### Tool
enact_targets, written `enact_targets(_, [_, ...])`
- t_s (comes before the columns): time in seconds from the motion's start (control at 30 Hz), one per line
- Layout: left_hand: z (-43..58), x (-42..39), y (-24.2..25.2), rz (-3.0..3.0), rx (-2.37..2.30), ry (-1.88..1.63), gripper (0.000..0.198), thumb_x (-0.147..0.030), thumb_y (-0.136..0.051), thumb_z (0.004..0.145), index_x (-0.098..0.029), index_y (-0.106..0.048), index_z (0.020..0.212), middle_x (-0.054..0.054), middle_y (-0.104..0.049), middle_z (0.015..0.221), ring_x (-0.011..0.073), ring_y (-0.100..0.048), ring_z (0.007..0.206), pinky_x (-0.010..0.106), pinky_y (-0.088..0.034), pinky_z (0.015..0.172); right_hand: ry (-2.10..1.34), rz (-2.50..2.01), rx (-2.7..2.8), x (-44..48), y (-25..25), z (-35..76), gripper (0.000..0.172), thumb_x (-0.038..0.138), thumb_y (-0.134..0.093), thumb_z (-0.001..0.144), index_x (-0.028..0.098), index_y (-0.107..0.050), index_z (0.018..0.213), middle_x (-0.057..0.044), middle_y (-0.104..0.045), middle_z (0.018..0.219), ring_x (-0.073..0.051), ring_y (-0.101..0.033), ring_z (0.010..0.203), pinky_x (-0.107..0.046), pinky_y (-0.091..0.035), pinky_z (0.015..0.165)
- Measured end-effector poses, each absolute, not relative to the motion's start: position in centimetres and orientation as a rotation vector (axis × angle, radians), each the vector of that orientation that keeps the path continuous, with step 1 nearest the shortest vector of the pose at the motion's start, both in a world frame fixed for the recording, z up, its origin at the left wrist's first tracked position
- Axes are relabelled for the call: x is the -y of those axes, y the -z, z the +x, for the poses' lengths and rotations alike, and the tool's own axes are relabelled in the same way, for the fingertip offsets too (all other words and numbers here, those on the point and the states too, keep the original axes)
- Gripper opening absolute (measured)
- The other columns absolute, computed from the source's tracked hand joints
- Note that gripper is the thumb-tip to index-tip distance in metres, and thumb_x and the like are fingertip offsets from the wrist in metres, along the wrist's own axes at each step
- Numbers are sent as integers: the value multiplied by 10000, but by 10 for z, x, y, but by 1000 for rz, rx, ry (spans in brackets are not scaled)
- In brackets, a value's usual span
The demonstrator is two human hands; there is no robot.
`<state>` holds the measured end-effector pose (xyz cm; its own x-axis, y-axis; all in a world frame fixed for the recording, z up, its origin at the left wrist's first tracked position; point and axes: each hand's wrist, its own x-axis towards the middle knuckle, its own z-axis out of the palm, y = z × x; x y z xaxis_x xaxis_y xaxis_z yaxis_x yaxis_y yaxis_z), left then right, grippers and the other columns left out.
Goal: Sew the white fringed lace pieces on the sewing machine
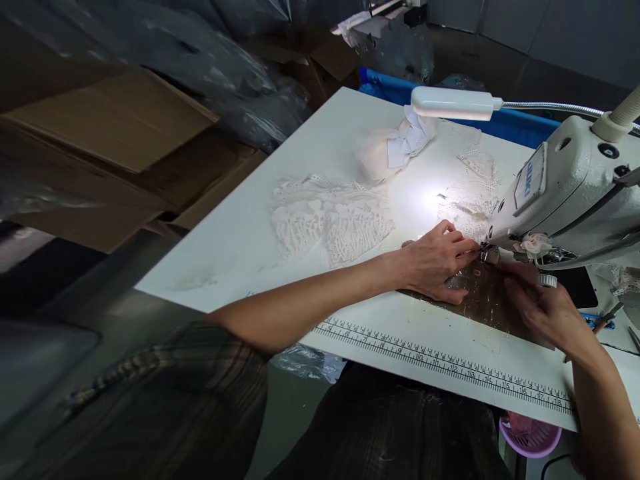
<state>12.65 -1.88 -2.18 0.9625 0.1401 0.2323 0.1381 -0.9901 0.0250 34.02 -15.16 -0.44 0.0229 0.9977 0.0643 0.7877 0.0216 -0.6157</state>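
With twelve o'clock pointing straight away from us, we had both hands at the needle end of a white sewing machine [575, 173] on the right side of the worktop [250, 257]. Our left hand [435, 261] lay palm down over a brown plate [500, 307], its fingers [465, 247] loosely bent and part open, the thumb apart from the rest. Their tips reached toward two o'clock, right beside the presser foot [490, 255]; we could not tell whether they had hold of anything.

Our right hand [545, 310], between three and four o'clock from the left, had its fingers curled and partly hidden; how far they were open, or what they gripped, we could not tell. A flat black object [577, 285] lay near it at two o'clock.

The lace piece [465, 203] spread at one o'clock from our left hand, just beyond the knuckles and close to the machine. At eleven sat a peach bundle [377, 157] with white strips on it, and between nine and ten lay more lace [330, 220]. The lamp [453, 103] shone from twelve, while a printed ruler [440, 360] ran along the near edge at six.
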Motion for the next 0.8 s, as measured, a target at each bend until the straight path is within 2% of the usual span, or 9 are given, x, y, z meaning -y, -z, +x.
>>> enact_targets(0.2, [127,17,25,3090,-228,-412,600,-569,-481,871,-105,-621,1224,152,-622,1187,266,-571,931,441,-353,890,-728,-1776,1787,145,-4,352,401,532,-458,921,222,-712,929,-58,-729,872,-243,-678,855,-368,-563,761])
enact_targets(0.3, [127,16,27,3091,-225,-445,612,-579,-458,878,-92,-628,1207,148,-627,1172,256,-573,919,435,-351,880,-668,-1782,1725,136,6,351,460,520,-409,944,220,-715,777,-54,-698,724,-245,-676,794,-385,-561,758])
enact_targets(0.37, [127,16,27,3093,-214,-465,616,-581,-451,880,-85,-631,1197,146,-633,1158,254,-573,915,435,-351,880,-606,-1784,1668,132,13,348,505,533,-379,952,219,-706,728,-64,-692,700,-248,-680,803,-389,-557,772])
enact_targets(0.5, [127,16,28,3077,-224,-483,584,-573,-467,876,-111,-627,1196,139,-636,1160,250,-571,906,437,-350,882,-596,-1755,1673,135,18,341,503,588,-391,940,206,-709,860,-86,-728,853,-262,-678,950,-392,-553,810])
enact_targets(0.63, [127,17,29,3071,-273,-460,634,-594,-471,875,-83,-588,1232,172,-607,1229,278,-568,958,430,-359,857,-522,-1813,1667,141,24,337,470,583,-503,894,175,-682,1044,-123,-717,1024,-271,-669,990,-429,-548,843])
enact_targets(0.7, [127,18,30,3057,-302,-457,659,-598,-484,874,-69,-555,1260,196,-586,1264,306,-562,1016,440,-367,867,-443,-1821,1666,142,29,338,411,520,-515,900,170,-684,1032,-133,-710,1046,-270,-668,987,-454,-536,877])
enact_targets(0.8, [127,18,32,2977,-316,-497,703,-555,-527,871,-78,-423,1378,221,-534,1352,337,-530,1160,488,-348,982,-359,-1790,1691,139,37,341,335,442,-499,917,178,-686,1003,-127,-715,1024,-260,-669,966,-469,-526,896])
